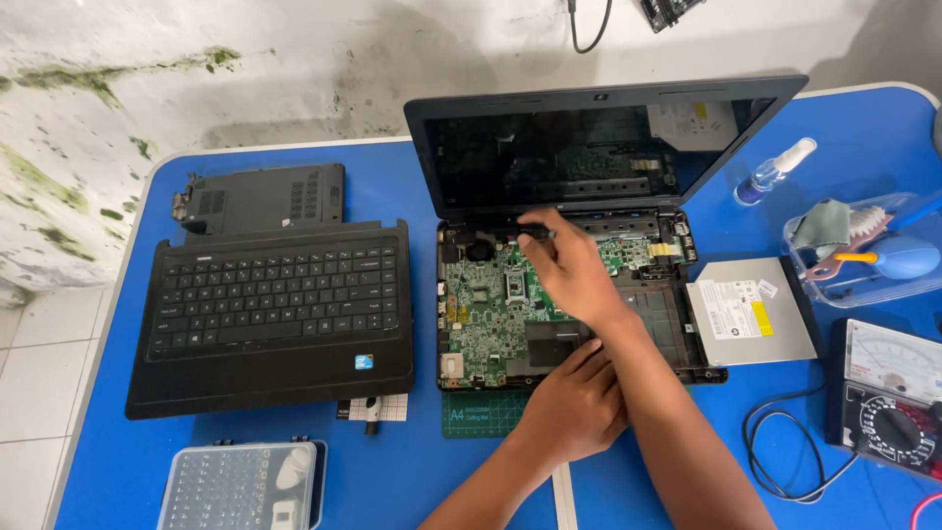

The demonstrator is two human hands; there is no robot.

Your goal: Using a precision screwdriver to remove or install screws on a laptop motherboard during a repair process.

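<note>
The left hand [574, 407], fingers together, is pressing flat on the opened laptop [559, 304] at 6 o'clock; the right hand [574, 275] is pinching a black screwdriver [535, 232] toward 12 o'clock. A slipping tip could scratch the green circuit board [486, 314].

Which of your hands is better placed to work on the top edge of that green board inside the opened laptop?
The right hand: it already holds a dark tool at the motherboard near the hinge. The left hand rests lower, at the laptop base's front edge.
</note>
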